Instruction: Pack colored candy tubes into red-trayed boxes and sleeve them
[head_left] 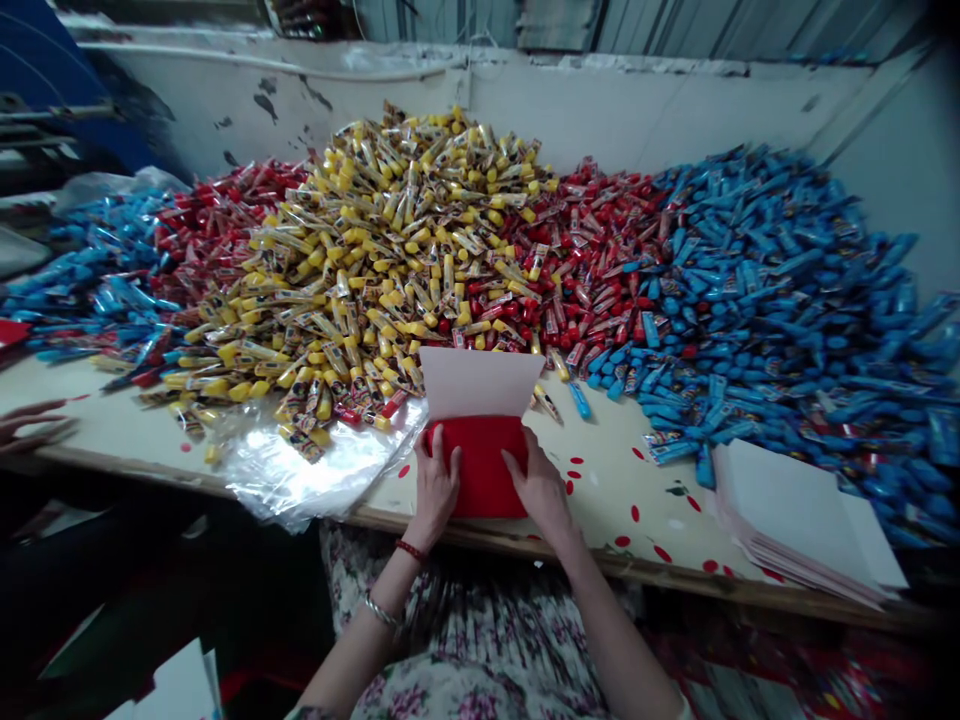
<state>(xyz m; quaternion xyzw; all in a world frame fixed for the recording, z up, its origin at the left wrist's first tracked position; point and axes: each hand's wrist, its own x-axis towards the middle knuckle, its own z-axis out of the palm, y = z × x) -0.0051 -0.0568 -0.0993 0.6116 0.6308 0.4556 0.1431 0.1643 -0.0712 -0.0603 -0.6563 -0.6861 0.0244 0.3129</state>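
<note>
Left hand and right hand lie flat, fingers open on red folded card (no closed grip), white flap standing up beyond. Card sits near front edge of table, just short of yellow wrapped tubes.

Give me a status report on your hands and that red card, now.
Left hand and right hand on red card. White flap raised toward yellow tubes. Clear plastic sheet at left.
</note>
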